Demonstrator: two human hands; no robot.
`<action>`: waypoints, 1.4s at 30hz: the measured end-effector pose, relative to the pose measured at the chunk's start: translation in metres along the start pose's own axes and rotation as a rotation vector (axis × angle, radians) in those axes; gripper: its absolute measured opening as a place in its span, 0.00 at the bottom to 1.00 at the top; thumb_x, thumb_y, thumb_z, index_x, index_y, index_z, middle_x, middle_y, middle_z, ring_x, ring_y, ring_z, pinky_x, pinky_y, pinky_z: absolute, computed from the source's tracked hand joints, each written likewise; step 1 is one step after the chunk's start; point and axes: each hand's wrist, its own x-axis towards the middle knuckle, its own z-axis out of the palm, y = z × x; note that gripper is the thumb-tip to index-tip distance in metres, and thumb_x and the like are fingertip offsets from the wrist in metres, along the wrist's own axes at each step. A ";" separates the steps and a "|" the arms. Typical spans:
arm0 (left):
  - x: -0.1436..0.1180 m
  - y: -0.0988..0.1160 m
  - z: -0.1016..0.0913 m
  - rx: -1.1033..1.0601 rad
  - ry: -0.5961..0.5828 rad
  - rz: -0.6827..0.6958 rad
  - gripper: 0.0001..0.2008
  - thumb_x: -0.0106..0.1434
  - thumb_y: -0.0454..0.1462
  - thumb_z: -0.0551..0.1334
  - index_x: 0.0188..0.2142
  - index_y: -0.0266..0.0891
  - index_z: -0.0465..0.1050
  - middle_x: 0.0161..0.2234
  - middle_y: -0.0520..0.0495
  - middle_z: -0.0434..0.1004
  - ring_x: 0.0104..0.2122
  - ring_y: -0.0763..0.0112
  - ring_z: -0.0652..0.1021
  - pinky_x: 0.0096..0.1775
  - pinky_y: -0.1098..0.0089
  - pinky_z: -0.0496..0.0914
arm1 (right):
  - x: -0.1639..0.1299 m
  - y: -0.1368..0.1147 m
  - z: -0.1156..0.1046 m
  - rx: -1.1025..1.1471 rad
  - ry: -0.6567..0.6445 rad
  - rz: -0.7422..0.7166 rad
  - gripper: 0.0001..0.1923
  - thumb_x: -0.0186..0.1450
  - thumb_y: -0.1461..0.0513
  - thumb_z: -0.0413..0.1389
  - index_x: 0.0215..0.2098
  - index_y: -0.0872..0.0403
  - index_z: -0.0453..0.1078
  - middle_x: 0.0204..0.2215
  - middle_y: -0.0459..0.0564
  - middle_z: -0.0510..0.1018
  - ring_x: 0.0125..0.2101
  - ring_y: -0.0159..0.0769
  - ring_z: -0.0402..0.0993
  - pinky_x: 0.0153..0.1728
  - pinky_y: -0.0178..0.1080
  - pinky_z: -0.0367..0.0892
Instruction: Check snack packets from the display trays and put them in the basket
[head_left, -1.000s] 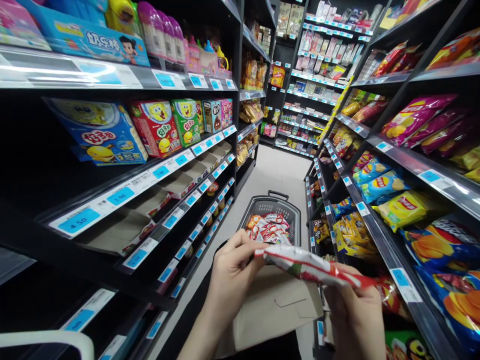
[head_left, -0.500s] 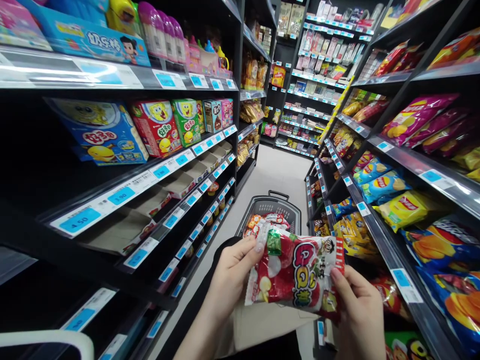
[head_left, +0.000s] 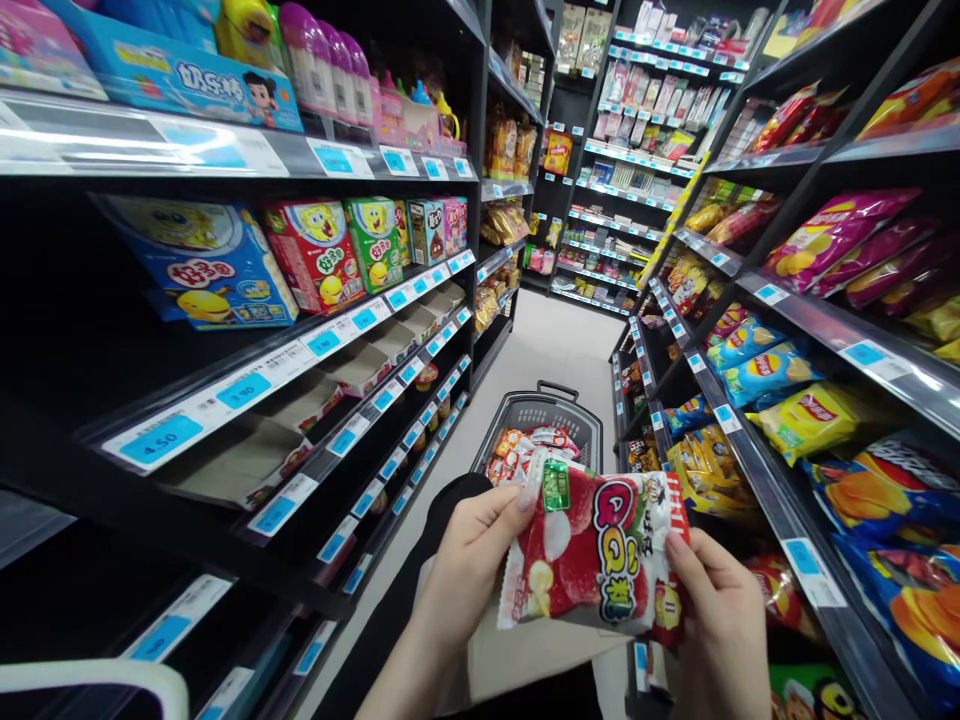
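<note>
Between my two hands is a red and white bag of QQ gummy candy [head_left: 577, 560], its printed front facing up at me. My left hand [head_left: 472, 550] pinches the bag's left top corner, thumb on the front. At the other end, my right hand [head_left: 716, 600] grips the right edge with the thumb on top and fingers behind. Just beyond the bag stands a grey shopping basket [head_left: 589, 420] on the floor, with red and white snack packets [head_left: 517, 450] inside. Below the bag, a beige flat surface [head_left: 525, 660] lies over my lap; what it is I cannot tell.
A shelf rack on the left carries snack boxes [head_left: 319, 255] and cardboard trays [head_left: 367, 365]. Chip bags [head_left: 817, 415] fill the rack close on the right. The aisle floor [head_left: 540, 340] runs ahead to stocked shelves. A white curved bar [head_left: 97, 675] sits at the lower left.
The candy bag has shifted slightly right and tilted, so its front faces me more flatly. Both hands keep their hold, the left moving a little to the right with it.
</note>
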 end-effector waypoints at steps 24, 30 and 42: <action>-0.010 -0.002 0.008 -0.325 -0.261 -0.090 0.16 0.55 0.49 0.66 0.31 0.36 0.77 0.22 0.53 0.66 0.19 0.79 0.63 0.26 0.75 0.62 | 0.001 -0.002 -0.004 0.173 0.032 0.026 0.11 0.54 0.56 0.68 0.32 0.53 0.76 0.21 0.45 0.78 0.16 0.30 0.69 0.16 0.30 0.62; -0.010 -0.006 0.005 -0.207 -0.249 -0.041 0.14 0.60 0.46 0.62 0.30 0.37 0.74 0.27 0.51 0.68 0.27 0.74 0.66 0.29 0.76 0.62 | 0.000 -0.002 -0.003 0.122 0.035 -0.022 0.14 0.54 0.54 0.67 0.35 0.53 0.77 0.24 0.48 0.81 0.16 0.32 0.70 0.14 0.31 0.61; -0.004 0.008 -0.002 0.243 -0.032 0.011 0.14 0.66 0.45 0.55 0.36 0.38 0.73 0.23 0.50 0.75 0.24 0.68 0.75 0.29 0.72 0.69 | 0.000 0.007 -0.015 -0.300 0.264 -0.643 0.08 0.53 0.57 0.68 0.24 0.54 0.80 0.17 0.47 0.78 0.16 0.33 0.68 0.18 0.35 0.63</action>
